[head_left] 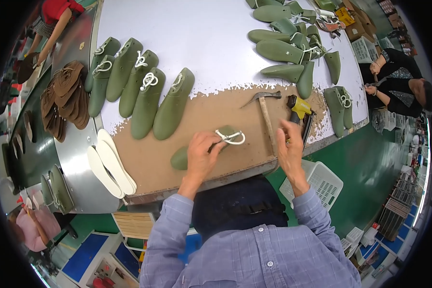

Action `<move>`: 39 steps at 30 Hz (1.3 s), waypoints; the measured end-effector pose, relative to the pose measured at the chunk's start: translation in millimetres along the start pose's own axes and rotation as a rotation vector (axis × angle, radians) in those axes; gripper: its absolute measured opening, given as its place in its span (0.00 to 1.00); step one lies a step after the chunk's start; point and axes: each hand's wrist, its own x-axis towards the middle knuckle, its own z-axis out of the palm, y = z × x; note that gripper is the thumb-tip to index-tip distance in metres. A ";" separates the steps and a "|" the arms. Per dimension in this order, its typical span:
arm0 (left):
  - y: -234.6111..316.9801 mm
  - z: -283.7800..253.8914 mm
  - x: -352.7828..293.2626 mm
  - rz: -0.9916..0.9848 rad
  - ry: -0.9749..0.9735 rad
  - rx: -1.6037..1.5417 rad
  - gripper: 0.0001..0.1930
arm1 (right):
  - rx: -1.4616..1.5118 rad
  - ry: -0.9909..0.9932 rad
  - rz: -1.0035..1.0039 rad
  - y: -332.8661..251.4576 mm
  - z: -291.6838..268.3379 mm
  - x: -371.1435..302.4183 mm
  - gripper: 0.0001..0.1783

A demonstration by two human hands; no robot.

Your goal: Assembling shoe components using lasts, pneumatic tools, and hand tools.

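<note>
In front of me on the worn brown board (153,158) lies a green shoe last (179,158) with a white cord loop (236,139) at its heel end. My left hand (202,152) is closed over the middle of this last, its thumb and fingertips together by the cord; the hand hides part of the last. My right hand (291,148) is raised with its fingers loosely bent and apart, and nothing shows in it. Beside it lie a hammer (267,115) with a wooden handle and a yellow and black nail gun (300,109).
Several green lasts stand at the left (143,98), and more lie at the far right (278,50). White insoles (111,163) lie near the left edge, beside stacked brown pieces (65,96). A white crate (321,185) stands below the table's right edge. Co-workers are at both sides.
</note>
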 end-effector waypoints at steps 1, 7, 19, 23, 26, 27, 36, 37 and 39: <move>8.1 1.7 -2.2 -0.132 0.119 -0.147 0.08 | 0.306 -0.167 0.183 8.6 6.2 -6.1 0.17; 63.7 -4.6 -9.7 0.086 0.287 0.140 0.10 | 0.833 -0.889 0.834 9.8 21.7 -19.0 0.31; 139.7 87.8 -109.7 -0.693 0.854 -0.575 0.12 | 0.877 -1.378 0.560 3.7 10.8 -45.4 0.22; 141.5 108.2 -120.4 -0.467 1.063 -1.177 0.14 | 0.867 -1.364 0.427 -17.6 4.9 -56.6 0.24; 144.3 107.8 -112.8 -0.461 1.226 -0.908 0.14 | 0.844 -1.325 0.320 -15.0 -2.2 -58.3 0.26; 143.6 101.6 -114.1 -0.437 1.355 -0.779 0.14 | 0.666 -1.272 0.237 -3.3 -4.4 -49.3 0.25; 114.4 111.8 -134.6 -0.823 0.706 -0.042 0.12 | 0.124 -0.709 -0.164 89.6 17.2 -1.0 0.21; 106.2 120.2 -139.8 -0.827 0.712 -0.040 0.12 | 0.165 -0.844 -0.111 83.8 20.7 -10.2 0.23; 90.1 138.7 -149.8 -0.685 0.753 0.125 0.11 | 0.276 -1.050 -0.029 76.9 31.7 -31.0 0.27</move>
